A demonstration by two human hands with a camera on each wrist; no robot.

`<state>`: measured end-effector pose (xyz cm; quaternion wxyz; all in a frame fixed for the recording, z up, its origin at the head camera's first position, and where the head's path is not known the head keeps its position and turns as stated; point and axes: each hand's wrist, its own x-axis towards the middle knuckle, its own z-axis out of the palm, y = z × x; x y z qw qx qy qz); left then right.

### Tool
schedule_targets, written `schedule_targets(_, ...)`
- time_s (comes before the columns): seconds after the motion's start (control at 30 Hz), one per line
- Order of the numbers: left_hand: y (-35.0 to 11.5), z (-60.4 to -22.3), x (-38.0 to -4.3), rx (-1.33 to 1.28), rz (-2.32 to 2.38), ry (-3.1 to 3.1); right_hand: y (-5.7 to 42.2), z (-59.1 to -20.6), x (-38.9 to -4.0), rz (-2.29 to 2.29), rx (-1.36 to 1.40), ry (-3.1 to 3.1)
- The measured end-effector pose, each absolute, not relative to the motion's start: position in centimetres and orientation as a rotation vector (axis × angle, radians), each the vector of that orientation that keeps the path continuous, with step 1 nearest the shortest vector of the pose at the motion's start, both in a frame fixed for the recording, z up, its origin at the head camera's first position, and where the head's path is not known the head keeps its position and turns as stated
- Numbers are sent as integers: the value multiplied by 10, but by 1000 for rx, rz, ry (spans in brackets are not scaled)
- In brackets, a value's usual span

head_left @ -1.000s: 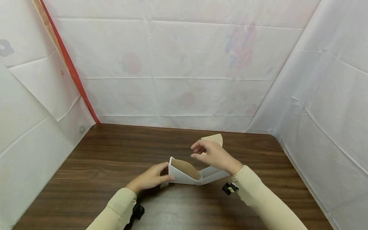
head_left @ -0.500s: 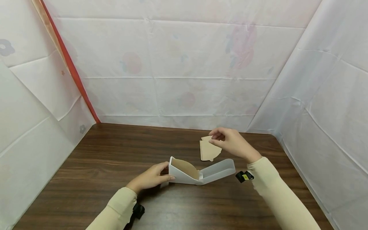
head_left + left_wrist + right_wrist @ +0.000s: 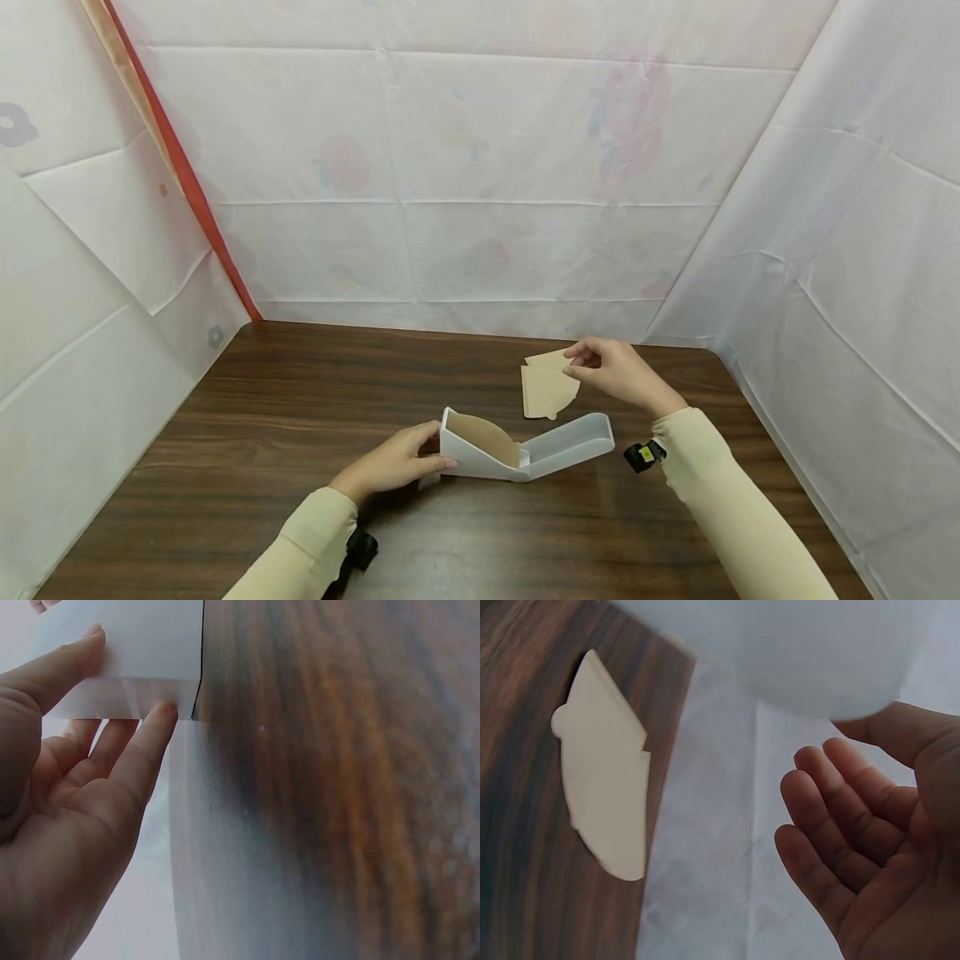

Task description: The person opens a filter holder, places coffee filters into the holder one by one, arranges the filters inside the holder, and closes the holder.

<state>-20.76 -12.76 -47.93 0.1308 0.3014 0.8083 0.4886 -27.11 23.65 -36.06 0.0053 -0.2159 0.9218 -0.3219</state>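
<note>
A white filter holder (image 3: 474, 465) lies on the table, its hinged translucent lid (image 3: 572, 447) swung out to the right. Inside it stands a brown paper coffee filter (image 3: 482, 437). My left hand (image 3: 397, 461) holds the holder's left end, thumb on one side and fingertips along another face in the left wrist view. Loose paper filters (image 3: 547, 393) lie overlapped beyond the lid. My right hand (image 3: 618, 377) hovers at their right edge with loosely bent fingers and nothing visible between them. In the right wrist view the lid hides part of the thumb and index finger.
The dark wooden table (image 3: 315, 392) ends at a white patterned cloth (image 3: 450, 258) hung behind it. More cloth hangs at the left and right sides. A red strip (image 3: 187, 183) runs down the left corner.
My right hand has moved right and back from over the lid and loose filters, bringing them into view. The left hand and the holder have stayed in place.
</note>
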Motion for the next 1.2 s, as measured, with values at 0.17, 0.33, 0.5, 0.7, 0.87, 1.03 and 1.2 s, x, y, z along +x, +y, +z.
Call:
schedule_targets(0.17, -126, -478, -207, 877, 1439, 2329, 245, -375, -277, -967, -588, 2889)
schedule_targets(0.33, -126, -477, -207, 881, 1449, 2328, 253, -395, -284, -933, -529, 2879)
schedule_targets(0.5, -127, -478, -206, 890, 1449, 2323, 258, -416, -288, -918, -437, 2833)
schedule_targets(0.7, -127, -479, -206, 868, 1443, 2321, 263, -437, -293, -867, -338, 2850)
schedule_targets(0.87, -128, -479, -207, 850, 1436, 2318, 262, -448, -296, -802, -228, 2829)
schedule_targets(1.03, -128, -480, -207, 862, 1419, 2342, 260, -459, -303, -798, -158, 2819)
schedule_targets(1.2, -129, -480, -206, 879, 1417, 2355, 257, -467, -310, -838, -91, 2811)
